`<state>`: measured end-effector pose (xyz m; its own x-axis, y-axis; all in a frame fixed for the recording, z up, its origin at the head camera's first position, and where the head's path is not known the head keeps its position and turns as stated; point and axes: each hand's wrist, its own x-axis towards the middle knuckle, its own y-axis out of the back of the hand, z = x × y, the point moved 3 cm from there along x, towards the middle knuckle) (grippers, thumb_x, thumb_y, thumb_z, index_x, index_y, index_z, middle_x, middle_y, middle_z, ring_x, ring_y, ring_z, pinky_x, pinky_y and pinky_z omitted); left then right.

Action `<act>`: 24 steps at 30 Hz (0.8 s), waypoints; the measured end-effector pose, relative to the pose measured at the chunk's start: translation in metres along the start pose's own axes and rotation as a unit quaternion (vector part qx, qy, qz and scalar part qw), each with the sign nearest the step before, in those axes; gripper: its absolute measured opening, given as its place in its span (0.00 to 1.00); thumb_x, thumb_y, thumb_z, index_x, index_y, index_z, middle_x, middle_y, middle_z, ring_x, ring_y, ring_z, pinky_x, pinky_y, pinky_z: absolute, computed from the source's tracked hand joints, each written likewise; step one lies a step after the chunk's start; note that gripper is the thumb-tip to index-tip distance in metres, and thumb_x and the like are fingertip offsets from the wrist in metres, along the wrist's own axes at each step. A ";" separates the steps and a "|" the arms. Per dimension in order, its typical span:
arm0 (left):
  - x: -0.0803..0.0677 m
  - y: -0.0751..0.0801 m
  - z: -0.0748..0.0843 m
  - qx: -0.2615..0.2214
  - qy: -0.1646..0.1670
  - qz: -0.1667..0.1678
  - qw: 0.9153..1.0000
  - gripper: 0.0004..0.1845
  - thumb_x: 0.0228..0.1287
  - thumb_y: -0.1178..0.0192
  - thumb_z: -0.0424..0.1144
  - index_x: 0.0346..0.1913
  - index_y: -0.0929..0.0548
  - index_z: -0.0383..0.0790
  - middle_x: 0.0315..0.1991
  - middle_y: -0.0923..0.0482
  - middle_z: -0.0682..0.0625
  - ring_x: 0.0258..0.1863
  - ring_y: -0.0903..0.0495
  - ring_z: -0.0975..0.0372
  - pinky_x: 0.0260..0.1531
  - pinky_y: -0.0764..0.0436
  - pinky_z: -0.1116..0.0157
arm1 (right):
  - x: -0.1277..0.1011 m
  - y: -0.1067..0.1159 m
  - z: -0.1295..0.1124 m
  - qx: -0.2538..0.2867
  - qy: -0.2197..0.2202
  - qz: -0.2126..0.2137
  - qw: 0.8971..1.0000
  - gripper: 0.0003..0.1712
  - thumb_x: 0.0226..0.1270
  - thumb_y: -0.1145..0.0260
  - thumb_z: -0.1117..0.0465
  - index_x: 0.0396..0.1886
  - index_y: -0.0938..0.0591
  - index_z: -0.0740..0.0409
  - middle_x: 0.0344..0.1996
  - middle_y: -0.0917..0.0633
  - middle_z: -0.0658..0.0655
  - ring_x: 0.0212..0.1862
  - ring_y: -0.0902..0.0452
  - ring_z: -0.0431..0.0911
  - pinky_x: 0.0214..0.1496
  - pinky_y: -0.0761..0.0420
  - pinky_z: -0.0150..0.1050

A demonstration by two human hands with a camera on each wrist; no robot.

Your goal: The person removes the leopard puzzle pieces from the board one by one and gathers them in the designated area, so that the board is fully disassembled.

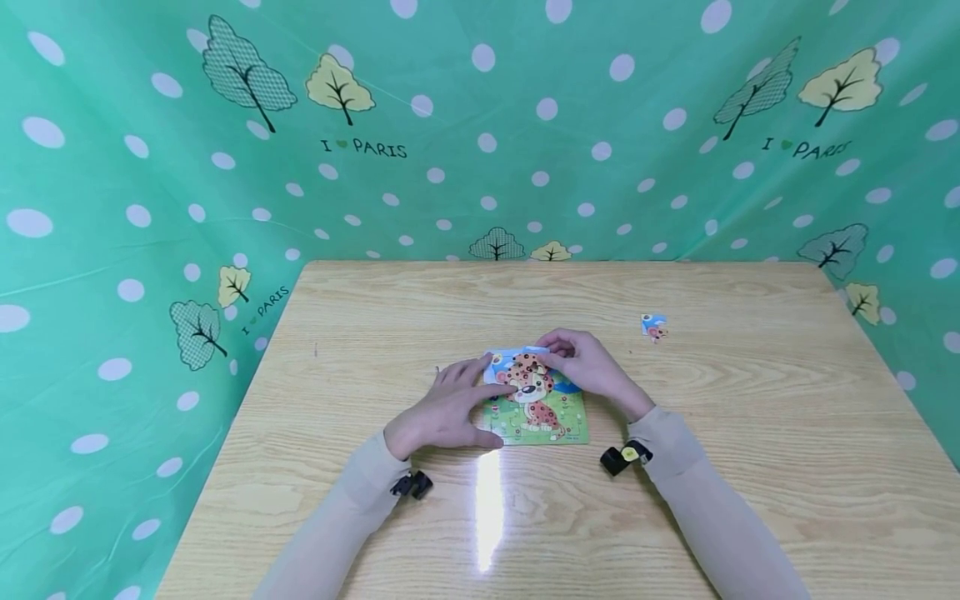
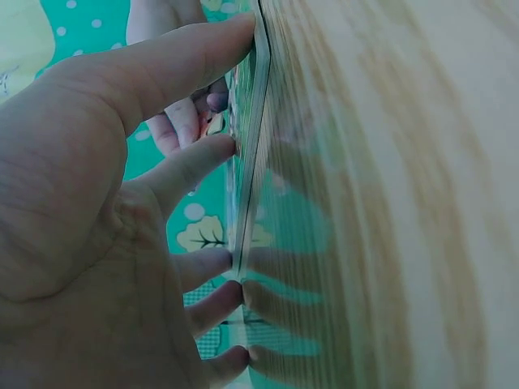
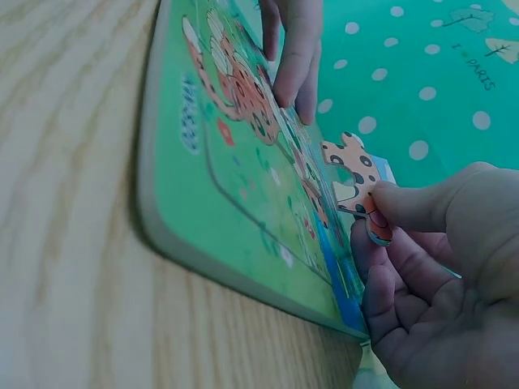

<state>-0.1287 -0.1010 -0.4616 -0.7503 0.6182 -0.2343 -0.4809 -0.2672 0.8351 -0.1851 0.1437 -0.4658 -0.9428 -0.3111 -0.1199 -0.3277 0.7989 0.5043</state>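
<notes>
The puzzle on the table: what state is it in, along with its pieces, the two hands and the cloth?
Puzzle board: flat on the table, not complete
Held piece: out of the board, pinched, tilted
Loose piece: lying on the table, apart from the board
Left hand: fingers spread, touching the board
Right hand: pinching the held piece
Green cloth: hanging behind the table
</notes>
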 end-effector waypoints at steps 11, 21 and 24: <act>-0.001 0.001 0.001 -0.003 -0.005 0.001 1.000 0.44 0.61 0.26 0.62 0.80 0.29 0.61 0.89 0.59 0.40 0.85 0.54 0.39 0.82 0.53 0.35 | -0.001 0.011 0.007 0.023 -0.018 0.007 1.000 0.16 0.77 0.30 0.56 0.58 0.14 0.58 0.49 0.11 0.58 0.49 0.16 0.48 0.51 0.18 0.37; -0.001 0.000 0.002 -0.009 -0.005 0.008 1.000 0.47 0.59 0.24 0.59 0.81 0.31 0.57 0.89 0.60 0.40 0.85 0.54 0.38 0.82 0.54 0.34 | -0.010 0.029 0.017 0.087 -0.048 0.004 0.995 0.17 0.79 0.33 0.58 0.61 0.17 0.60 0.40 0.12 0.62 0.37 0.17 0.48 0.31 0.18 0.34; -0.002 -0.001 0.002 -0.015 0.000 0.010 1.000 0.52 0.58 0.23 0.59 0.83 0.35 0.56 0.89 0.60 0.41 0.85 0.54 0.39 0.82 0.55 0.34 | -0.013 0.034 0.023 0.086 -0.049 0.008 0.995 0.19 0.79 0.33 0.58 0.63 0.18 0.62 0.42 0.11 0.63 0.38 0.15 0.47 0.34 0.15 0.35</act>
<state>-0.1261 -0.1008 -0.4612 -0.7592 0.6132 -0.2181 -0.4800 -0.3013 0.8239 -0.1851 0.1872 -0.4664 -0.9466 -0.2533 -0.1994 -0.3106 0.8819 0.3546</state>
